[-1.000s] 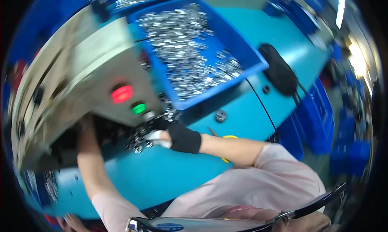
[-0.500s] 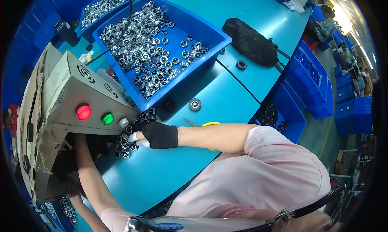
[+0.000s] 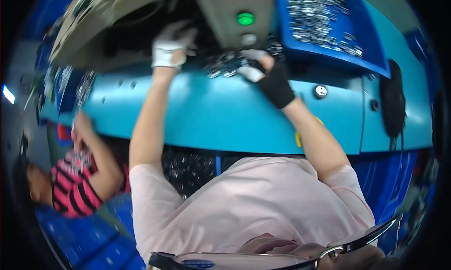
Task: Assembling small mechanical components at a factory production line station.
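Note:
My left hand point(image 3: 170, 53), in a white glove, reaches into the dark opening of a beige machine point(image 3: 211, 9). Motion smears its fingers, so whether anything is in them does not show. My right hand point(image 3: 272, 79) wears a black fingerless glove with white covers on the fingertips. Its tips are apart at the edge of a loose pile of small chrome-and-black wheels point(image 3: 229, 71) beneath the machine's corner; no wheel shows in its grasp. To the right of that wrist, a single black wheel with a silver hub point(image 3: 320, 91) rests on the teal table point(image 3: 225, 115).
A blue bin point(image 3: 371, 63) with many chrome parts stands at the back right. Beyond it lie a black pouch point(image 3: 392, 98) and a black ring point(image 3: 374, 104). Yellow handles point(image 3: 299, 138) show beside my right forearm. A co-worker in a striped shirt point(image 3: 75, 190) sits at left.
My view has swung left, bringing the co-worker and the machine's opening into sight. My left hand, hidden inside the machine before, now shows. My right hand stays by the wheel pile.

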